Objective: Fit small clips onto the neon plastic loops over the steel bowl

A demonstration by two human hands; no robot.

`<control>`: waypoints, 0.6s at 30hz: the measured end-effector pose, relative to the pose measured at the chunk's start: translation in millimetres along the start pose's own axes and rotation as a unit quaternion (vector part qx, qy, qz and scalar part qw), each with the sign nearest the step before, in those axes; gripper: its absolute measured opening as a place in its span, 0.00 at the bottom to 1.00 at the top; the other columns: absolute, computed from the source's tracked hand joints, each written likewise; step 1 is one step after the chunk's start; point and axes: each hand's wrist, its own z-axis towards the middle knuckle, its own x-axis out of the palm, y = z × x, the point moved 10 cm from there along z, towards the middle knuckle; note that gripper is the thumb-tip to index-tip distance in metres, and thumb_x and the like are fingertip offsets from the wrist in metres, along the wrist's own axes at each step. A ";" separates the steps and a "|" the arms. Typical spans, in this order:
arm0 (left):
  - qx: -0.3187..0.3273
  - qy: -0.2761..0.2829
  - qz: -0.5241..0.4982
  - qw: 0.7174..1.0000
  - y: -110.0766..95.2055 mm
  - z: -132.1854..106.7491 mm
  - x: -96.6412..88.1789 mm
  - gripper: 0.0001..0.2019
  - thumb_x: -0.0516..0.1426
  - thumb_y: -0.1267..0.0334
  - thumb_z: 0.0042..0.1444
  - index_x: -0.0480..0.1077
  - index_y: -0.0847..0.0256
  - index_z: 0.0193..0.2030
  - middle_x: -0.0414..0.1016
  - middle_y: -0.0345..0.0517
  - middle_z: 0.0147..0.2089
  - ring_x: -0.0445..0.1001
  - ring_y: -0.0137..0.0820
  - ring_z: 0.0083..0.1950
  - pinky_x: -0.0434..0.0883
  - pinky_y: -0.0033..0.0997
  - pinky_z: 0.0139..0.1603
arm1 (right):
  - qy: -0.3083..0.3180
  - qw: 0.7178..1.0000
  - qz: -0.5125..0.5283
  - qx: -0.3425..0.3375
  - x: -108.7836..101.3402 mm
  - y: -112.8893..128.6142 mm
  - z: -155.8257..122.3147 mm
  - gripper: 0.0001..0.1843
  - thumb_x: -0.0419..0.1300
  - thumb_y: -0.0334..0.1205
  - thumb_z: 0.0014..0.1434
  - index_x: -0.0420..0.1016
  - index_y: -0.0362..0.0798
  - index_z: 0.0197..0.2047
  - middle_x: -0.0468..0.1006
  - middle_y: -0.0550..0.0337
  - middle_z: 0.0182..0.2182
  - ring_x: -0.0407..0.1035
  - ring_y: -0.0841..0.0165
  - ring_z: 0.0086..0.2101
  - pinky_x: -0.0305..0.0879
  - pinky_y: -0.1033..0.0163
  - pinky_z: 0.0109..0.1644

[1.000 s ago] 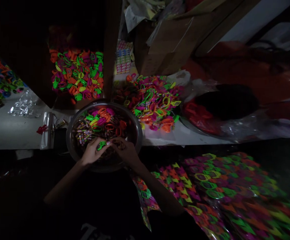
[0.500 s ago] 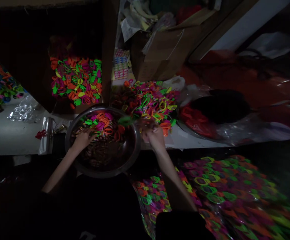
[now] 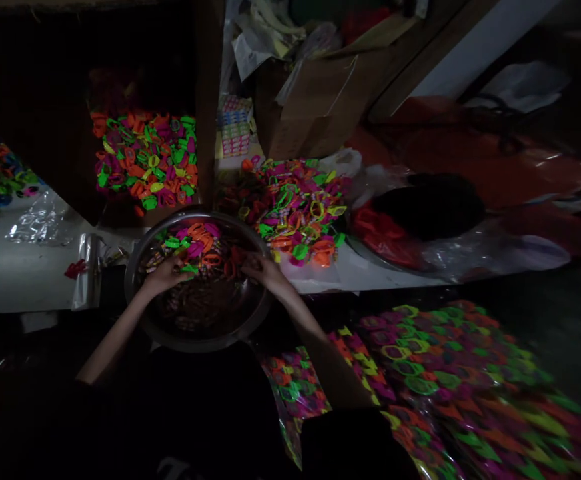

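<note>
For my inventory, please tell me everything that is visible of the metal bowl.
The bowl is wide and round, with a broad rim, and looks like shiny metal. It sits open side up, its near part extending past the white table; its underside is hidden. Green, orange and pink pieces lie toward its far side, darker ones nearer. The left hand and right hand are over it; contact with the metal is unclear.

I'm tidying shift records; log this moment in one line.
left hand: over metal bowl, by green piece | right hand: at bowl's right side | grips: unclear | beyond bowl: loose colorful pile
</note>
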 end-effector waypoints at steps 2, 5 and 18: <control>-0.003 0.038 -0.069 0.997 -11.7 -9.7 9.5 0.20 0.56 0.43 0.50 0.69 0.62 0.33 0.72 0.42 0.32 0.71 0.34 0.36 0.67 0.32 0.38 | 0.040 0.996 -0.068 -0.028 19.2 4.0 -5.0 0.21 0.64 0.46 0.46 0.74 0.47 0.44 0.76 0.62 0.30 0.68 0.68 0.32 0.65 0.65 0.35; 0.006 0.010 -0.106 0.994 -29.3 -22.1 10.0 0.20 0.54 0.44 0.52 0.68 0.62 0.33 0.72 0.40 0.32 0.70 0.32 0.36 0.67 0.29 0.39 | 0.125 0.987 -0.087 -0.046 53.6 9.6 -15.1 0.22 0.60 0.46 0.52 0.74 0.47 0.49 0.78 0.59 0.38 0.70 0.65 0.40 0.65 0.61 0.44; 0.104 -0.108 -0.033 0.988 -68.8 -51.0 -6.7 0.16 0.58 0.51 0.55 0.63 0.59 0.43 0.72 0.42 0.40 0.73 0.30 0.39 0.70 0.28 0.39 | 0.177 0.979 -0.079 -0.069 83.6 38.9 -30.4 0.18 0.60 0.47 0.53 0.75 0.46 0.44 0.77 0.60 0.36 0.70 0.65 0.38 0.63 0.61 0.44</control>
